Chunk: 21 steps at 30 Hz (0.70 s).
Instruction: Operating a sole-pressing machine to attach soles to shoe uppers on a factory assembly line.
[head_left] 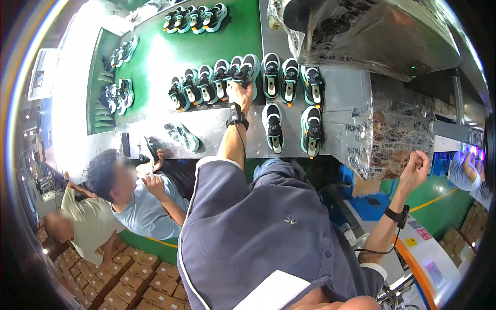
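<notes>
Clasping a shoe (251,63) on green belt (243,32), left hand (242,95); right hand (415,168) curled, hold unclear; cartons (132,279) on floor (166,252).

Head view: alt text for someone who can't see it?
A person's left hand touches a shoe at the right end of a row on a green table; the right hand is by plastic wrap. Two co-workers are at left.

Left hand (242,94) is touching the right end of a shoe row (205,85), which is running leftward across the work surface (150,95). Three shoes (289,77) are standing right of that hand; two others (311,129) are sitting nearer the body. A wrapped unit (398,137) is standing beside, left of the right hand (415,166).
</notes>
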Each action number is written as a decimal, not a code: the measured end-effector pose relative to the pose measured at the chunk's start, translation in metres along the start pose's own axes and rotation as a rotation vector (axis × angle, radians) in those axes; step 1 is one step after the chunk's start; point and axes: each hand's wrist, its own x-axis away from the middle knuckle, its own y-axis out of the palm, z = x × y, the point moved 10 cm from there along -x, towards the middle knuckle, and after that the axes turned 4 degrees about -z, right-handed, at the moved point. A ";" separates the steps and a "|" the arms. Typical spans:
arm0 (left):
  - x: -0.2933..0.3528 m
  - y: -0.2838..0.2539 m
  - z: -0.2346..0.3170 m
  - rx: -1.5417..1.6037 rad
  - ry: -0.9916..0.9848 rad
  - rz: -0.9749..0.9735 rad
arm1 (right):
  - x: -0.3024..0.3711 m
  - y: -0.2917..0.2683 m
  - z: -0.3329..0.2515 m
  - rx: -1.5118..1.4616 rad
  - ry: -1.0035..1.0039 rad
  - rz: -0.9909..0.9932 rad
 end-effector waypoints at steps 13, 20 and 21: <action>-0.013 0.054 -0.032 -0.080 -0.097 -0.171 | 0.002 0.000 0.008 0.017 0.025 0.001; -0.021 0.038 -0.071 -0.122 0.060 -0.148 | 0.000 -0.001 0.005 0.031 0.012 -0.036; -0.024 0.036 -0.083 -0.122 0.042 -0.129 | -0.002 0.000 0.004 0.036 0.002 -0.033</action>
